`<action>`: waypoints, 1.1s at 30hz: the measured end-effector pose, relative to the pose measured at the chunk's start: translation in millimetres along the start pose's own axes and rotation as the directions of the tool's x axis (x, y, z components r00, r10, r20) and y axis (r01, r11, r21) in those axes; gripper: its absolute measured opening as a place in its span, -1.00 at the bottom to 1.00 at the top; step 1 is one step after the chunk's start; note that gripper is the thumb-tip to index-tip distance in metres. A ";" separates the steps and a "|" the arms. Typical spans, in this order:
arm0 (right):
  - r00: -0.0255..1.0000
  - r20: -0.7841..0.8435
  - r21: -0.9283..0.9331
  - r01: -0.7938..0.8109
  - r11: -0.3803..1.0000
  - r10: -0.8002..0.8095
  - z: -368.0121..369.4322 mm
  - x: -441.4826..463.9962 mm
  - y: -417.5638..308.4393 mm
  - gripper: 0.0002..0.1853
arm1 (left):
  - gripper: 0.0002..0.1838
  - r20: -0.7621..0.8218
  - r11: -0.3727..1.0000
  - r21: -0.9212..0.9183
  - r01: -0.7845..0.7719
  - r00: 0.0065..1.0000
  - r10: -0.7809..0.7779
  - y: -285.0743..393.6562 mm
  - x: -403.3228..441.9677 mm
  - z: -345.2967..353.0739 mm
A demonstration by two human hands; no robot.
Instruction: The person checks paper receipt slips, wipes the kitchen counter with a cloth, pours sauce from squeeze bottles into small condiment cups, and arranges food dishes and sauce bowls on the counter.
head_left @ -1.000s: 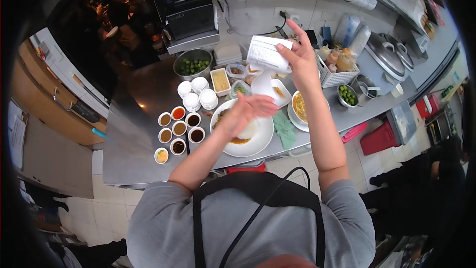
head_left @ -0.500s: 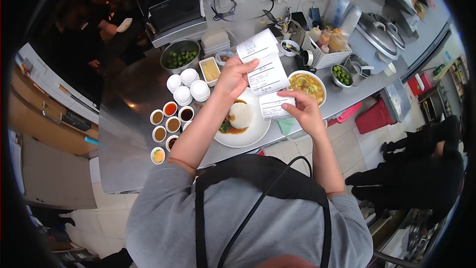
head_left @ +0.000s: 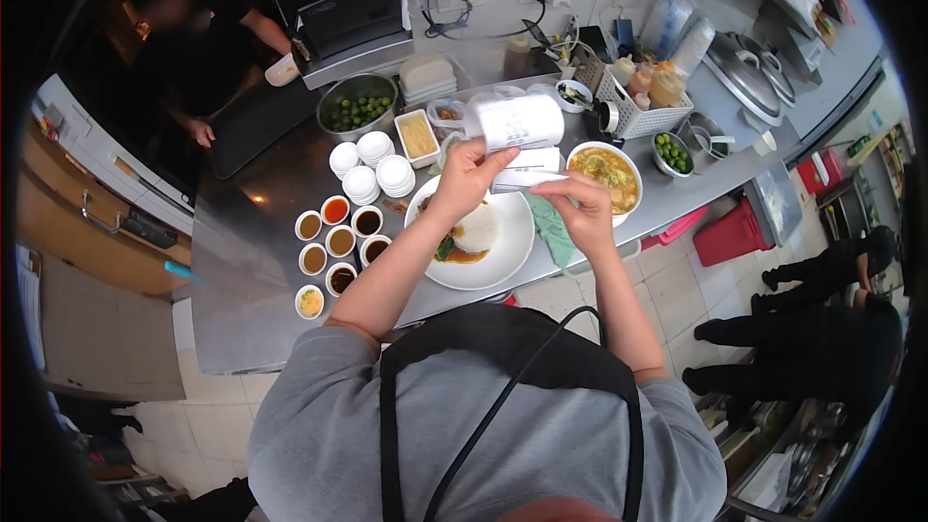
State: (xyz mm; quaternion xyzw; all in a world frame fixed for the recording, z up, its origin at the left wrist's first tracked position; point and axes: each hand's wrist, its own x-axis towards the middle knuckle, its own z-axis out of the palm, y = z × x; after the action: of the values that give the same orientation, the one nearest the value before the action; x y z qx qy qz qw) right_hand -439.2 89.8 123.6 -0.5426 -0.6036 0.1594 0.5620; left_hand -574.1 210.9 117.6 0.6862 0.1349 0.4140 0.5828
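Printed paper receipts (head_left: pixel 522 123) hang folded between my two hands above the counter. My left hand (head_left: pixel 468 177) pinches them at their left side, thumb on top. On the right, my right hand (head_left: pixel 580 205) grips the lower end between thumb and fingers. Below them sits a large white plate (head_left: pixel 510 251) with a mound of rice (head_left: pixel 477 230), brown sauce and some greens, partly hidden by my left hand and forearm. A white bowl of yellowish soup (head_left: pixel 604 179) stands beyond my right hand. A green cloth (head_left: pixel 549 229) lies between plate and bowl.
Sauce cups (head_left: pixel 339 241) and stacked white lids (head_left: pixel 394 174) stand at the left. Behind are a bowl of green limes (head_left: pixel 356 113), a black printer (head_left: pixel 350 19) and a basket of bottles (head_left: pixel 650 101). A person (head_left: pixel 198 48) is beyond the counter; others stand at the right.
My right hand has gone from raised to low beside my left hand, and both now hold the receipts, which have folded closer together. The person across the counter has come nearer, holding a pale container.
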 end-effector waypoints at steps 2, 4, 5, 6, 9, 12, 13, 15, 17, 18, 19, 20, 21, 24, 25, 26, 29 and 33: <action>0.996 -0.010 -0.018 0.086 0.996 -0.086 6.2 0.9 1.3 -0.84 | -0.75 -0.006 0.971 -0.235 -0.033 0.999 0.033 14.0 -4.2 1.4; 0.998 -0.032 -0.143 0.053 0.988 -0.058 7.1 -2.4 0.1 -0.85 | -0.74 -0.097 0.942 -0.335 -0.029 0.995 -0.004 10.8 -0.9 -12.3; 0.998 -0.047 -0.132 0.026 0.991 -0.033 7.3 -5.2 5.6 -0.86 | -0.75 -0.183 0.932 -0.350 -0.098 0.983 0.034 10.8 2.8 -24.9; 0.999 -0.029 -0.121 0.041 0.992 -0.045 5.9 -8.0 9.6 -0.86 | -0.76 -0.266 0.917 -0.361 -0.169 0.961 0.072 11.8 7.1 -37.8; 0.996 -0.085 -0.138 -0.011 0.990 -0.001 -4.5 -17.8 19.1 -0.87 | -0.85 -0.499 0.948 -0.022 -0.316 0.825 0.263 44.3 7.8 -92.0; 0.989 -0.149 -0.134 -0.037 0.990 0.017 -18.5 -29.8 31.5 -0.87 | -0.77 -0.606 0.756 0.102 -0.647 0.562 0.563 99.5 -13.7 -137.5; 0.982 -0.179 -0.108 -0.083 0.991 0.063 -23.5 -34.3 38.4 -0.88 | -0.73 -0.580 0.671 0.120 -0.732 0.496 0.645 119.0 -23.1 -147.8; 0.973 -0.205 -0.079 -0.124 0.989 0.105 -29.5 -41.7 50.6 -0.88 | -0.75 -0.619 0.741 0.251 -0.623 0.485 0.617 116.7 -26.8 -197.4; 0.953 -0.269 -0.049 -0.161 0.986 0.142 -33.1 -46.4 58.7 -0.88 | -0.72 -0.649 0.850 0.465 -0.247 0.558 0.517 66.4 -12.7 -264.5; 0.956 -0.262 -0.048 -0.150 0.987 0.133 -35.6 -49.1 58.5 -0.88 | -0.69 -0.671 0.842 0.540 -0.020 0.594 0.444 47.3 -9.0 -281.8; 0.965 -0.243 -0.129 -0.135 0.982 0.101 -37.7 -49.2 58.2 -0.89 | -0.55 -0.661 0.796 0.600 0.077 0.607 0.440 47.5 -8.6 -274.9; 0.972 -0.224 -0.210 -0.120 0.970 0.072 -38.3 -47.8 57.3 -0.89 | -0.54 -0.631 0.732 0.671 0.119 0.611 0.478 50.9 -7.1 -266.9; 0.973 -0.220 -0.210 -0.119 0.970 0.072 -38.6 -46.3 54.2 -0.89 | -0.57 -0.488 0.529 0.835 0.150 0.645 0.588 58.8 -4.5 -274.1; 0.968 -0.240 -0.191 -0.123 0.974 0.075 -39.8 -41.7 52.0 -0.89 | -0.69 -0.148 0.183 0.983 -0.021 0.503 0.851 119.3 7.8 -269.9; 0.969 -0.240 -0.194 -0.114 0.974 0.065 -39.6 -39.0 49.0 -0.89 | -0.71 -0.253 0.304 0.951 -0.056 0.422 0.870 154.7 3.9 -245.6; 0.969 -0.238 -0.195 -0.112 0.974 0.064 -38.6 -37.0 48.8 -0.89 | -0.73 -0.282 0.322 0.945 -0.063 0.346 0.895 177.0 2.0 -234.8; 0.960 -0.271 -0.166 -0.117 0.979 0.068 -32.8 -37.0 47.4 -0.89 | -0.78 -0.118 0.120 0.993 -0.007 0.139 0.983 200.0 14.8 -247.1; 0.966 -0.249 -0.205 -0.119 0.972 0.066 -26.5 -39.6 44.7 -0.90 | -0.70 -0.135 0.083 0.985 0.154 0.362 0.922 127.8 31.8 -266.9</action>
State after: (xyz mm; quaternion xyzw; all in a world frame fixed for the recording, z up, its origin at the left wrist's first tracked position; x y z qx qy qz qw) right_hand -404.1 61.8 76.1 -0.6440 -0.5188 0.0516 0.5599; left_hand -785.9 379.5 241.3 0.5957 0.3596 0.6665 -0.2675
